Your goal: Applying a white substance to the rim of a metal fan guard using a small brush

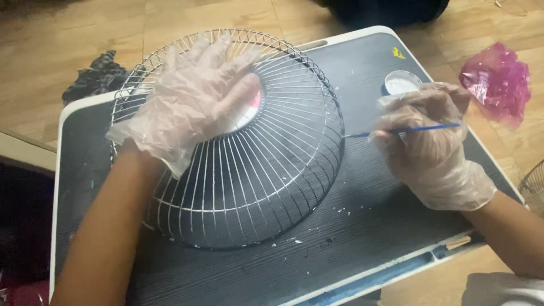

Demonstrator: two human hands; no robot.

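A round wire fan cover (pixel 243 170) lies dome-side up in the middle of a dark surface (pixel 362 226) with a white rim. The wires are white in some spots and grey in others. The left hand (pixel 195 96), in a thin clear glove, lies flat on top of the cover with its fingers (pixel 187 54) spread apart. It hides most of the round plate in the middle of the cover. Only a bit of white and red shows beside the thumb.

At 3 o'clock from the cover is the right hand (pixel 428 136), also in a clear glove. Its fingers are pinched tight on a thin blue brush (pixel 408 130). The brush tip points at the cover's side. The tip is too small to see if it touches the wires.

At 1 o'clock from that hand sits a small round cap (pixel 401 84) with white paint in it. The hand hides part of it. Little white specks dot the surface near the cover's lower edge.

On the wooden floor (pixel 56 45), a crumpled pink plastic bag (pixel 498 82) lies at 2 o'clock, and a dark rag (pixel 96 76) lies at 10 o'clock. A second wire thing (pixel 532 190) is cut off at the right edge. Something dark at the top edge is cut off too.
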